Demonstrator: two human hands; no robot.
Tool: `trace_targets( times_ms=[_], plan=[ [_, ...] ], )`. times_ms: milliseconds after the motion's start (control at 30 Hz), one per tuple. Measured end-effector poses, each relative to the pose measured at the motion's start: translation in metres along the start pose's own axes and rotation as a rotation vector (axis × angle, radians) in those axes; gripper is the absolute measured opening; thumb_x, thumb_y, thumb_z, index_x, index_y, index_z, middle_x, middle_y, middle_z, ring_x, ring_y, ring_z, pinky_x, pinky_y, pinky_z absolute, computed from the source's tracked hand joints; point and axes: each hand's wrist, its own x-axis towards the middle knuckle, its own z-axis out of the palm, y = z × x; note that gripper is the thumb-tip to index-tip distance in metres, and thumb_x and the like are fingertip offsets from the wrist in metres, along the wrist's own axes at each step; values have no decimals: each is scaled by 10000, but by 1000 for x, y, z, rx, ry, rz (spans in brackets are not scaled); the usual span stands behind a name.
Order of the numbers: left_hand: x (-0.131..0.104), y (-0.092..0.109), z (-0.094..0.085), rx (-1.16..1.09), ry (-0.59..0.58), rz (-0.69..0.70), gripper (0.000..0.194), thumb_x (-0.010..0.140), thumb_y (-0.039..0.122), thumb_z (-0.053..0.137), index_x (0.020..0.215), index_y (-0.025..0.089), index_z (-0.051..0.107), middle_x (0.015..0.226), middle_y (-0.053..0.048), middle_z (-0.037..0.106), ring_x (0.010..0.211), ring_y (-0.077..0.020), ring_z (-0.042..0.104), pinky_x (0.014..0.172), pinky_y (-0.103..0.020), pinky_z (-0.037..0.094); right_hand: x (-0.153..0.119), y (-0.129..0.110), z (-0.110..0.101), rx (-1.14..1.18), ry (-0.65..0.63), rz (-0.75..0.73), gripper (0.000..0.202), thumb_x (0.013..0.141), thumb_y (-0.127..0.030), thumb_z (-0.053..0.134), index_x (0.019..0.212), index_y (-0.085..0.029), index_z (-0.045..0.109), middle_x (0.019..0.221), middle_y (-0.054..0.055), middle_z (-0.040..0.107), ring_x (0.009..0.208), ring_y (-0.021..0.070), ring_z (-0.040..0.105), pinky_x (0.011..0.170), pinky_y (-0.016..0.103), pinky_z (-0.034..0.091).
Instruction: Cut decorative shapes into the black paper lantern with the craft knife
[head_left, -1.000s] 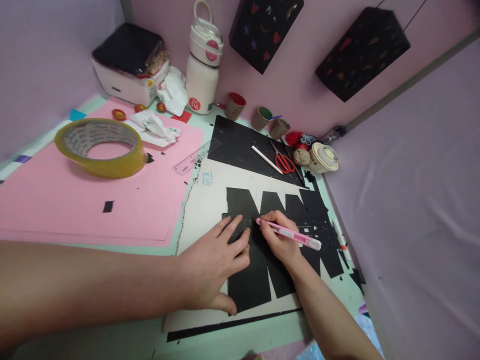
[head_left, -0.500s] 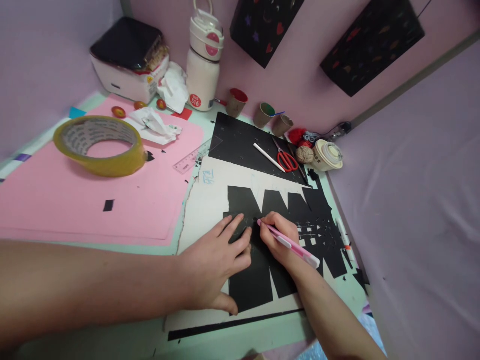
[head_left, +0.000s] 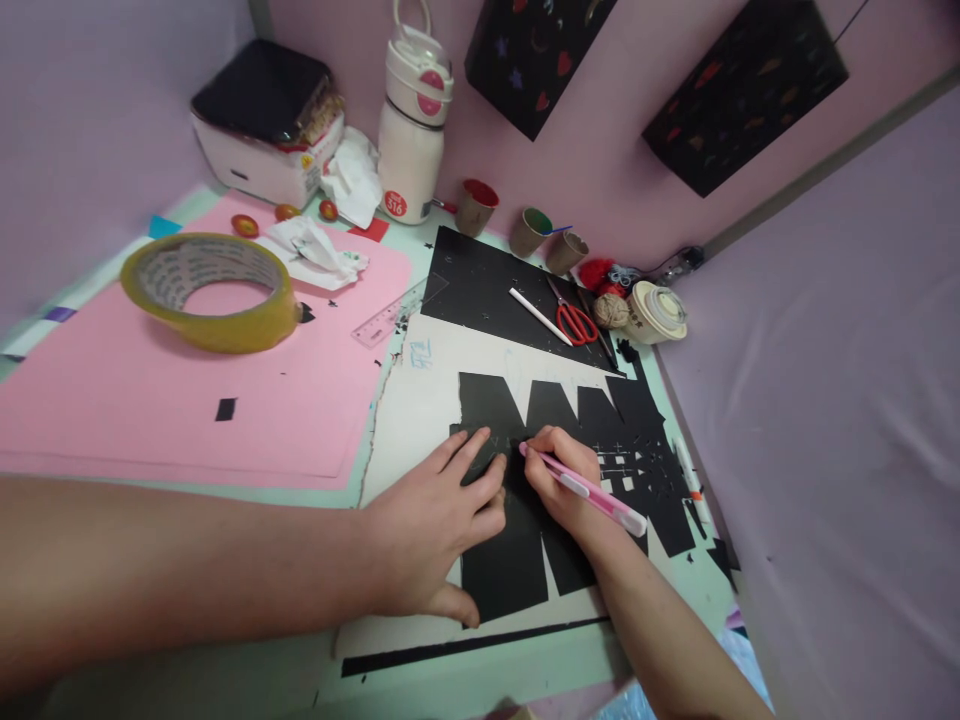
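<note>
Person's two hands at work on a notched black paper sheet (head_left: pixel 499 560), which lies on a white board (head_left: pixel 427 400) toward the right edge of the table (head_left: pixel 525 668). The left hand (head_left: pixel 442 500) is spread, its fingers pressing on the sheet's left end and its thumb toward the table's near edge; the surface beneath it is hidden. The right hand (head_left: pixel 561 478) pinches a pink craft knife (head_left: pixel 600 497) near its front end; the tip, dark against black paper, is hard to make out. This hand and its forearm cover part of the sheet's middle; small square openings show just beyond.

Behind the board, a plain black sheet (head_left: pixel 480 285) carries a white pen (head_left: pixel 540 316) and red-handled scissors (head_left: pixel 576 325), whose blades are only faintly distinguishable. Toward the table's left edge, a roll of yellow tape (head_left: pixel 217 335) rests on pink paper (head_left: pixel 150 420), partly hiding it. Near the far edge stand a white bottle (head_left: pixel 409 160), its loop handle cut off at the top, and three paper cups (head_left: pixel 474 212), contents unclear. Two patterned black boxes (head_left: pixel 746 100) above the far edge are likewise cropped.
</note>
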Motion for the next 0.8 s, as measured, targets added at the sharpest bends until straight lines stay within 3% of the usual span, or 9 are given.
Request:
trace_targets(
  times_ms=[800],
  plan=[
    [0,0,3,28,3,8,944,732,837,485,1337,119,580,1486,-225,443,1419,-528,222,1121,-632,233,0,1,-1,22,17,-33,206,849,-99,553,706,-208,452,610,-52,478,512,79,419,509,212,340]
  ],
)
